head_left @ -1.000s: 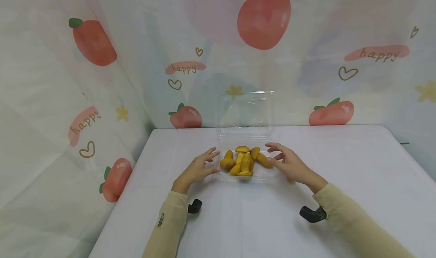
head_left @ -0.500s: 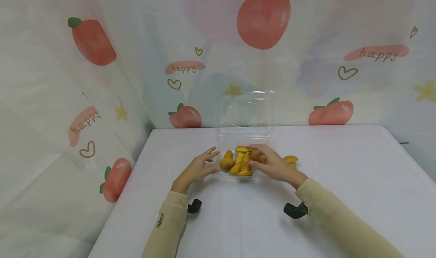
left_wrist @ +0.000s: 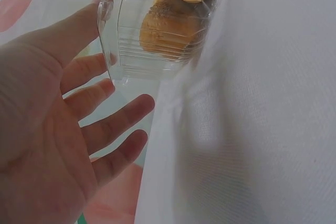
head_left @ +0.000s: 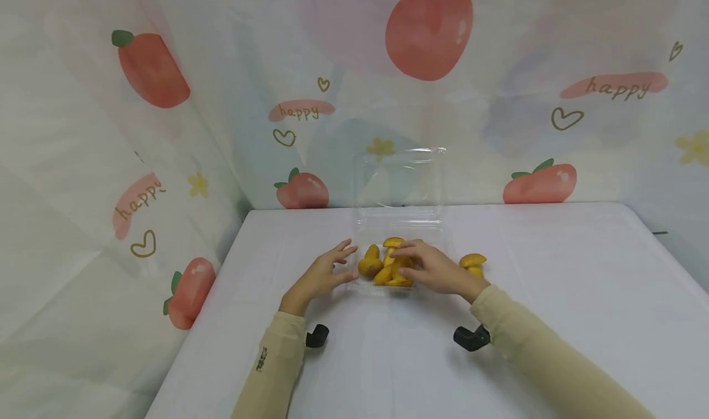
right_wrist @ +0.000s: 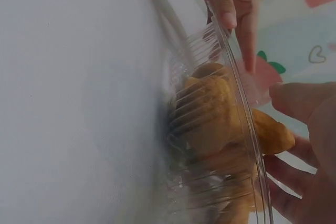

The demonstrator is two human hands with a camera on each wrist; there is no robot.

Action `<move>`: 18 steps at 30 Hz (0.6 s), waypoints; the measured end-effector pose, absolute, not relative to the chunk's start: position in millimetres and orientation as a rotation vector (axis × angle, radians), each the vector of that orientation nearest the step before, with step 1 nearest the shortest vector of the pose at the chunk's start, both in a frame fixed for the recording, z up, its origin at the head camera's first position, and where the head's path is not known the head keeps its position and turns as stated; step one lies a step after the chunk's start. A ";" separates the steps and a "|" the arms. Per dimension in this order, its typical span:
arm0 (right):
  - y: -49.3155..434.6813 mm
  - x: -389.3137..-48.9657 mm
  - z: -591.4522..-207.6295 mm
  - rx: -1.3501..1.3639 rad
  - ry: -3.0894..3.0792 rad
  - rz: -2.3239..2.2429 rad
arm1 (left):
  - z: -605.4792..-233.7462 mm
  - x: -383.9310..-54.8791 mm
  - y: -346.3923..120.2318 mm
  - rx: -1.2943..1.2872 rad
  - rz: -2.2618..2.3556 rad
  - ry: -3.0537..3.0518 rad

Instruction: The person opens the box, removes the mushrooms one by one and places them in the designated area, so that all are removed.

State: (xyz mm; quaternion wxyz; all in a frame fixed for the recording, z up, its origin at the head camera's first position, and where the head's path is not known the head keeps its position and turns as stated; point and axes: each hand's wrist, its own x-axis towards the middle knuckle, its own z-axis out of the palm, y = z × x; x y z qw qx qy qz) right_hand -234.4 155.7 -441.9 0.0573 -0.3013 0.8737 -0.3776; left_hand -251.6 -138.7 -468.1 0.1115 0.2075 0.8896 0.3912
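In the head view a clear plastic clamshell box (head_left: 399,223) stands mid-table with its lid (head_left: 400,182) raised, holding several yellow-brown mushrooms (head_left: 370,262). My left hand (head_left: 319,277) is at the box's left side, fingers spread; in the left wrist view its thumb (left_wrist: 79,27) touches the box rim. Over the box's right part is my right hand (head_left: 437,270), hiding some mushrooms. The right wrist view shows one mushroom (right_wrist: 272,132) sticking up above the rim between the thumb and fingers of that hand, with a gap between thumb and mushroom.
Another yellow mushroom (head_left: 472,262) lies on the white tablecloth (head_left: 554,296), right of the box and partly behind the right hand. A patterned cloth backdrop (head_left: 476,123) rises behind the table and on the left. Black camera mounts (head_left: 472,339) stick out from both sleeves.
My right hand has moved left from the box's right edge to over the mushrooms, uncovering the loose mushroom on the table. My left hand has stayed in place.
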 end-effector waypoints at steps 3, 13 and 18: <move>159.7 -236.9 -441.5 -0.888 2.705 -1.049 | -467.7 -251.8 -138.2 0.609 1.148 2.614; 162.4 -237.6 -436.7 -0.952 2.689 -0.883 | -468.4 -253.3 -138.9 0.633 1.153 2.607; 162.0 -236.3 -434.1 -0.943 2.675 -0.858 | -469.4 -253.8 -139.3 0.636 1.155 2.606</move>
